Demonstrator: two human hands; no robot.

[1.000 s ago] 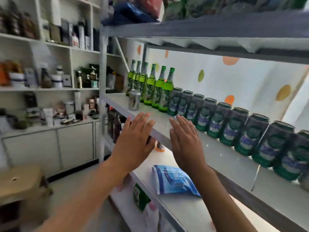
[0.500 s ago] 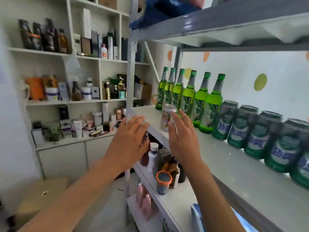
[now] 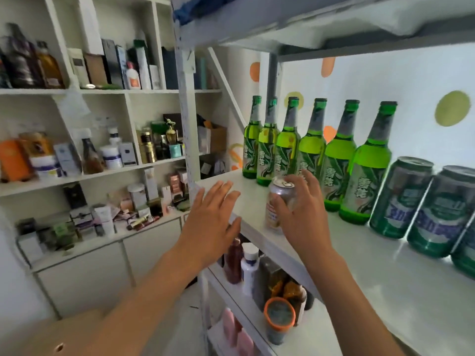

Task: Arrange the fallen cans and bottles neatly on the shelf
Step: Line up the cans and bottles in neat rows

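Observation:
A silver can (image 3: 273,214) stands upright near the front left corner of the white shelf (image 3: 372,273). My right hand (image 3: 305,219) wraps round it from the right, thumb on its front and fingers behind. My left hand (image 3: 208,227) hovers flat with straight fingers at the shelf's front edge, left of the can, holding nothing. Behind the can, several green glass bottles (image 3: 311,155) stand in a row along the back wall. To their right runs a row of green cans (image 3: 401,199).
The rack's metal post (image 3: 187,124) rises just left of my left hand, and an upper shelf (image 3: 282,24) hangs overhead. On the shelf below are a white bottle (image 3: 248,265), dark bottles and an orange-lidded jar (image 3: 279,317). White wall shelves (image 3: 102,170) full of cosmetics fill the left.
The view swung left along the shelf. My right hand went from open in the air to wrapped round the silver can. My left hand stayed open and came up to the shelf's edge.

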